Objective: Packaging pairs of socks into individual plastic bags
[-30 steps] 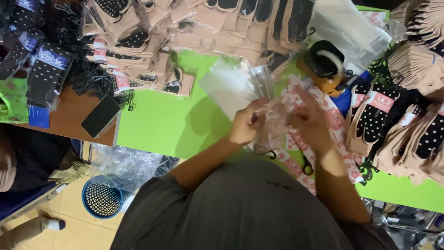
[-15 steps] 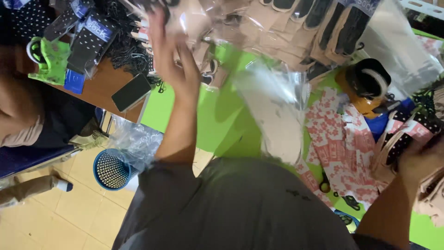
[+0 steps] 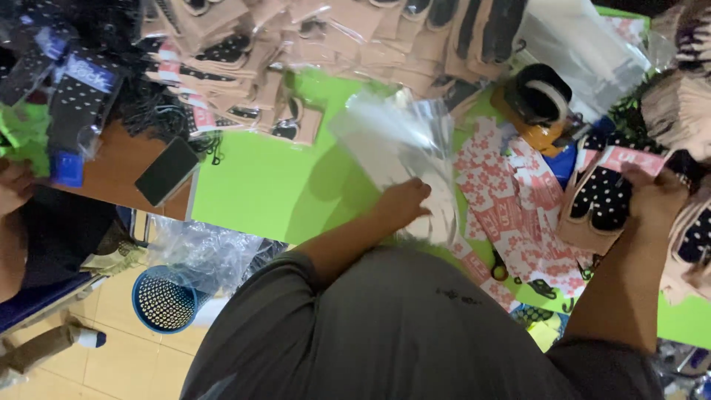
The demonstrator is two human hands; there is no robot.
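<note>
My left hand rests on a stack of clear plastic bags lying on the green table, fingers closed on the top bag's edge. My right hand reaches to the right and grips a pair of dark dotted socks with a red-and-white card label. Between the hands lies a heap of red-and-white flower-printed paper labels.
Packed socks in beige and black cover the far side of the table. A tape dispenser stands behind the labels. A black phone lies at the left edge. A blue mesh bin stands on the floor. Another person's hand shows at far left.
My left hand came down from the sock pile at the far left onto the clear bags. My right hand moved up to the dotted socks on the right.
</note>
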